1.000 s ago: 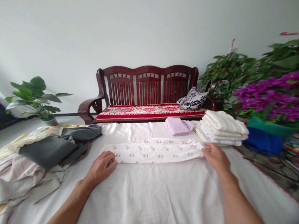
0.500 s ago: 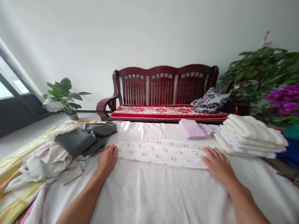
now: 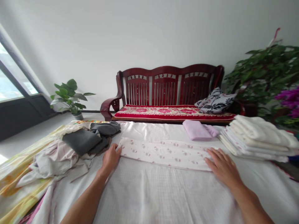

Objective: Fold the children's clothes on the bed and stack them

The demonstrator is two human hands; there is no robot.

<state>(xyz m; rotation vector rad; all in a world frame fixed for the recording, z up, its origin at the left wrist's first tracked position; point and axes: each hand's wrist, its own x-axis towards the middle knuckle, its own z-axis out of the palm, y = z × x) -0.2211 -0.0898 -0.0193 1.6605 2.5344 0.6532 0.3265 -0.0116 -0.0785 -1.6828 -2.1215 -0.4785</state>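
A long folded strip of white cloth [image 3: 163, 154] with a small grey and pink print lies flat across the white sheet [image 3: 163, 193]. At its left end, my left hand [image 3: 111, 158] is closed, the thumb and fingers pinching the cloth's edge. My right hand [image 3: 223, 166] rests palm down on the right end with its fingers stretched out. Just beyond that hand sits a folded lilac cloth [image 3: 198, 130]. Farther right stands a stack of folded white cloths [image 3: 259, 137].
Crumpled dark grey cloth [image 3: 81, 141] and pale rumpled cloth [image 3: 53, 160] lie to the left, over a yellow patterned fabric [image 3: 14, 189]. Behind the sheet stands a dark red wooden bench [image 3: 164, 87] with a patterned cushion [image 3: 216, 101]. Potted plants [image 3: 70, 95] flank it.
The view has shifted slightly left, so everything appears a little farther right. My left hand's fingers have opened slightly at the cloth's end; the right hand stays on the other end.
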